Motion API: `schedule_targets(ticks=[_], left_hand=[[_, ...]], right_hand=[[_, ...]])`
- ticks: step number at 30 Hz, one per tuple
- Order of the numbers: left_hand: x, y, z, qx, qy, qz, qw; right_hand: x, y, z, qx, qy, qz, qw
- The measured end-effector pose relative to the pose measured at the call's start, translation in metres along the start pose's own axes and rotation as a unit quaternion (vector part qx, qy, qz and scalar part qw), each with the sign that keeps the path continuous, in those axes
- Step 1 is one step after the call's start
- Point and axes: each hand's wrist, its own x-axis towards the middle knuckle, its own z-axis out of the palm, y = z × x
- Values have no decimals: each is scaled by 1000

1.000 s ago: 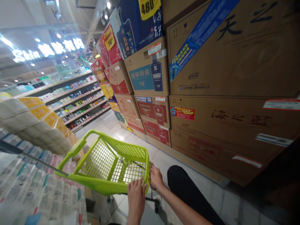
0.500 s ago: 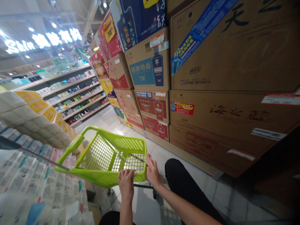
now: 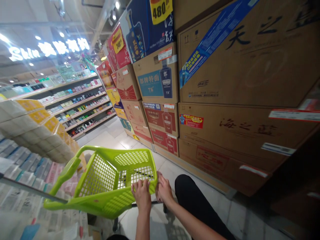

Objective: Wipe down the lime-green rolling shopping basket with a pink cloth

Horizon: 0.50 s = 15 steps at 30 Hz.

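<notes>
A lime-green shopping cart (image 3: 100,201) with a lattice basket stands in front of me, its handle end pointing left. No goods show in the basket; a dark bar is visible through its floor. My left hand (image 3: 141,192) curls its fingers over the near rim, close to the right corner. At the basket's right end, my right hand (image 3: 164,189) closes around the corner, its fingertips partly hidden. A dark wheel shows below each side of the basket.
Stacked liquor cartons (image 3: 160,83) line the right side. Wrapped tissue packs (image 3: 35,130) and other packages (image 3: 22,186) crowd the left, with a grey metal rod (image 3: 32,190) across them. Cosmetics shelves (image 3: 82,103) stand behind a tiled floor (image 3: 112,136). My knee (image 3: 190,190) is at the right.
The cart's handle end has swung toward me and to the left. My left hand has slid right along the rim, nearer my right hand. The view has tilted slightly upward.
</notes>
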Motion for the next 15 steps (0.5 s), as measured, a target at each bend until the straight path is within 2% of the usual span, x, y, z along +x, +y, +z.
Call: schedule_targets(ticks=[2,5,8,10,12,15], left_hand=[[0,-5,-3,-23,-17,35,999],[0,-27,-14,-16,-14,72,997],[-2,-53,-25,41,21,18,999],[-3,-63,-29,59,14,-2,998],[-4,-63,-30,61,-3,-6,998],[-2,-49,-28,53,-13,-20,998]], right_hand=[[1,-8,-4,-21,-10,-33,999],[-2,-26,-6,-93,-55,-131,986],[-14,-39,-5,-199,-88,-209,953],[-20,-40,-3,-240,-96,-235,937],[-19,-36,-4,-250,-107,-244,931],[-6,-28,-7,-247,-108,-242,932]])
